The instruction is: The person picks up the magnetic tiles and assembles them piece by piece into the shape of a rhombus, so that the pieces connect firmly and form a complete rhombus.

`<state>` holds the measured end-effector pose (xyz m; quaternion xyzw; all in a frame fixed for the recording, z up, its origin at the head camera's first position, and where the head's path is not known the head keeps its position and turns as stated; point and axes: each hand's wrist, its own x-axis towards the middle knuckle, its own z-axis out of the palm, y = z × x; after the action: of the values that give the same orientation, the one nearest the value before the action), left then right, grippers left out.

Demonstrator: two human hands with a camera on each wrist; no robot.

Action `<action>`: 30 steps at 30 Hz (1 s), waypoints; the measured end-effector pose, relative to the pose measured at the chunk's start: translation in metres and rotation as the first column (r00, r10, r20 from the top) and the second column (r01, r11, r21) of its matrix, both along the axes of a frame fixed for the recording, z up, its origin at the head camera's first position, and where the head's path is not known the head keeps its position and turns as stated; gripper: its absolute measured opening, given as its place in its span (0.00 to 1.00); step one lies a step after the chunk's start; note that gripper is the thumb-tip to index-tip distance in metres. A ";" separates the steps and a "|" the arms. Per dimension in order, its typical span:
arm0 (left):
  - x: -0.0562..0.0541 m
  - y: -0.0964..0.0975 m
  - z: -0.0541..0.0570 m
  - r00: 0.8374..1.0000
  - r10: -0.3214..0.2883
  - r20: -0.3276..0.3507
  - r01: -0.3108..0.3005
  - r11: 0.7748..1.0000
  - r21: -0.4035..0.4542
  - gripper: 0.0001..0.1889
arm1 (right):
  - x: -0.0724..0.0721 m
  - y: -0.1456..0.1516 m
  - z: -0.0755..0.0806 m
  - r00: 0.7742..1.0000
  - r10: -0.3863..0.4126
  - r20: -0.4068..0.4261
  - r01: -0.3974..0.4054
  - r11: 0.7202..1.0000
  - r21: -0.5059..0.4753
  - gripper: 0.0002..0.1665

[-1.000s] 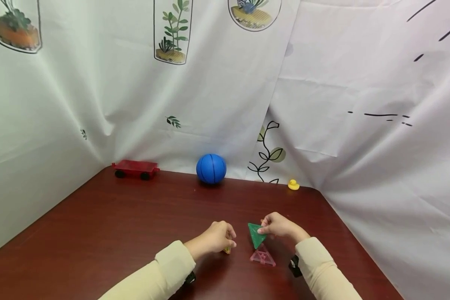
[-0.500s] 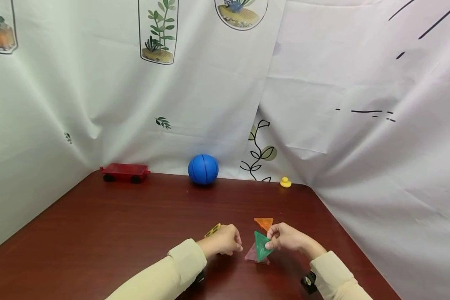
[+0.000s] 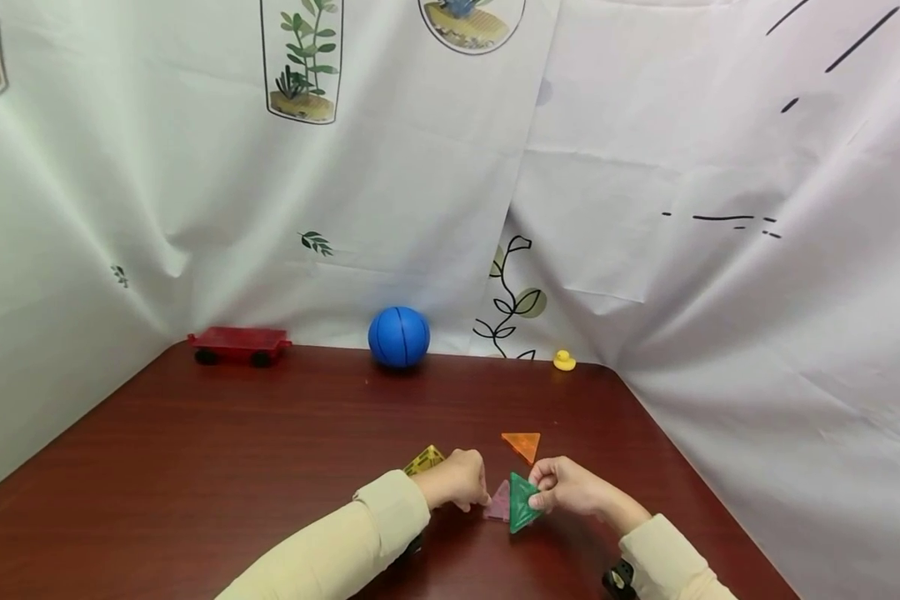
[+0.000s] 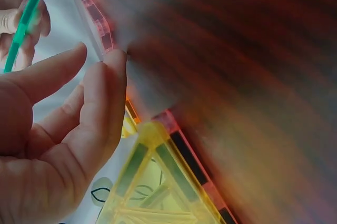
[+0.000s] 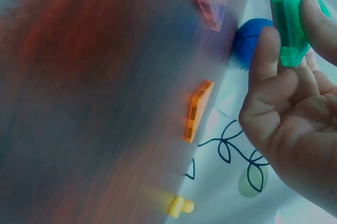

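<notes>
My right hand (image 3: 570, 490) pinches a green triangular magnetic tile (image 3: 523, 503) between thumb and fingers, tilted up above the table. In the head view it overlaps the right side of a pink triangular tile (image 3: 497, 505) lying flat. My left hand (image 3: 459, 480) holds nothing; its extended fingertips are right at the pink tile's edge (image 4: 105, 34). Beyond the left wrist is a yellow tile piece (image 3: 425, 459), partly hidden by the arm; up close its triangular face (image 4: 158, 182) rises beside a pink-red edge. An orange triangular tile (image 3: 522, 446) lies flat beyond the right hand.
Along the back of the brown table (image 3: 270, 433) stand a red wheeled wagon base (image 3: 240, 343), a blue ball (image 3: 399, 337) and a small yellow rubber duck (image 3: 564, 360). A white printed cloth (image 3: 390, 183) hangs behind and on both sides.
The head view has turned slightly right. My left hand has moved right from the yellow piece to the pink tile. My right hand has lowered the green tile from behind the pink tile to its right side.
</notes>
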<state>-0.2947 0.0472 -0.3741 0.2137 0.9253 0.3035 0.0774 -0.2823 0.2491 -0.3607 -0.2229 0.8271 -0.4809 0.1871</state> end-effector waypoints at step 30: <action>-0.011 0.009 -0.002 1.000 -0.021 0.017 0.022 0.998 -0.065 0.12 | 0.011 -0.013 -0.013 0.943 -0.111 -0.314 0.181 0.962 0.203 0.15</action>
<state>-0.3053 0.0566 -0.3756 0.2185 0.9318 0.2739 0.0951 -0.2716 0.2357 -0.3736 -0.2081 0.9099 -0.3557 0.0476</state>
